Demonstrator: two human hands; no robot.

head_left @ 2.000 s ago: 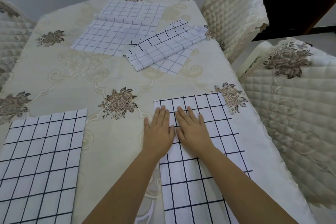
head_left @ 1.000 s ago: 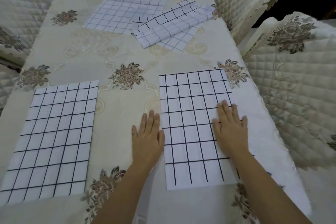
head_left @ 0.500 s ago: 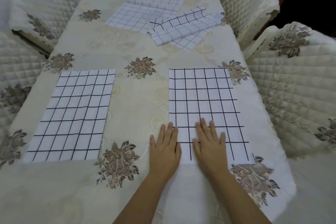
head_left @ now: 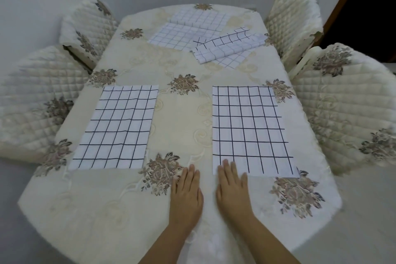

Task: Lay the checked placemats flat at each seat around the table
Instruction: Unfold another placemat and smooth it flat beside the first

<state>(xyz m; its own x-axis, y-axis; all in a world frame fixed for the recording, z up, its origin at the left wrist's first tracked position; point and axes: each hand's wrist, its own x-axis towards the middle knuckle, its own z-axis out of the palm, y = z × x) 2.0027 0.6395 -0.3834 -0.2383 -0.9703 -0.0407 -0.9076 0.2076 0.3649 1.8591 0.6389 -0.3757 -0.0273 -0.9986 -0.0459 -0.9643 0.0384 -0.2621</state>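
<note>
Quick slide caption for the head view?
Both hands flat near the right placemat; folded placemats remain.

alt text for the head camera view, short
Two bare hands, left hand and right hand, rest flat and open on a cream floral tablecloth; the right fingertips overlap the near edge of a flat white black-checked placemat. A second flat mat lies to the left, and folded checked mats sit at the far end.
</note>
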